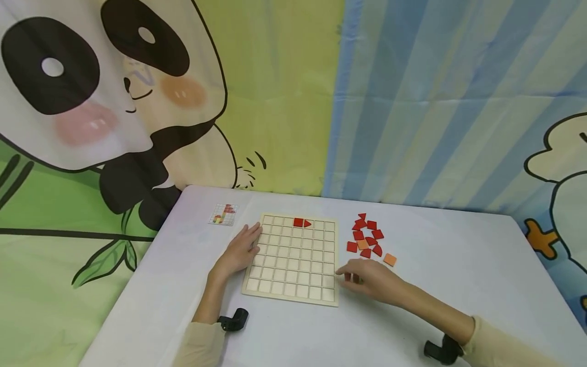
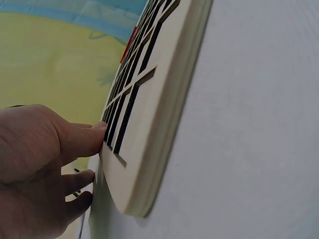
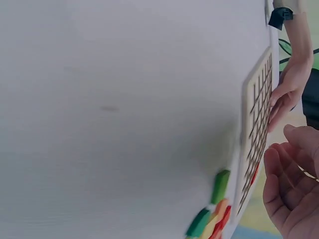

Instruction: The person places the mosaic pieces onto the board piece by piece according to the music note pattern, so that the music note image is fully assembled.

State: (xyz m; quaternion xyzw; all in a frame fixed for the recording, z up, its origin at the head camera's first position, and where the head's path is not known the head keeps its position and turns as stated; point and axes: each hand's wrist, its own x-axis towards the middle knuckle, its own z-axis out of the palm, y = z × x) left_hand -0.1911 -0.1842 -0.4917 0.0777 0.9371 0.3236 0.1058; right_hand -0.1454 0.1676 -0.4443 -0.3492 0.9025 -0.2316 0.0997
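Note:
My left hand [image 1: 236, 253] rests at the left edge of a pale wooden grid board [image 1: 291, 300], its fingers stretched along the frame. In the left wrist view the thumb touches the board's edge [image 2: 149, 164]. A red square tile [image 1: 298, 223] and a red triangle tile [image 1: 307, 224] lie side by side in the top row. Beside the board's right edge hovers my right hand [image 1: 376, 280], fingers loosely bent, with nothing visibly held. Beyond it lie several loose red tiles [image 1: 358, 235] and an orange square tile [image 1: 390, 260]. Green pieces [image 3: 221, 186] show in the right wrist view.
A small printed pattern card [image 1: 223, 214] lies on the white table [image 1: 458, 255], left of the board. Behind the table hangs a cartoon-printed cloth [image 1: 284, 102]. A black wrist camera [image 1: 235, 320] sits by the left wrist, another [image 1: 442, 350] by the right.

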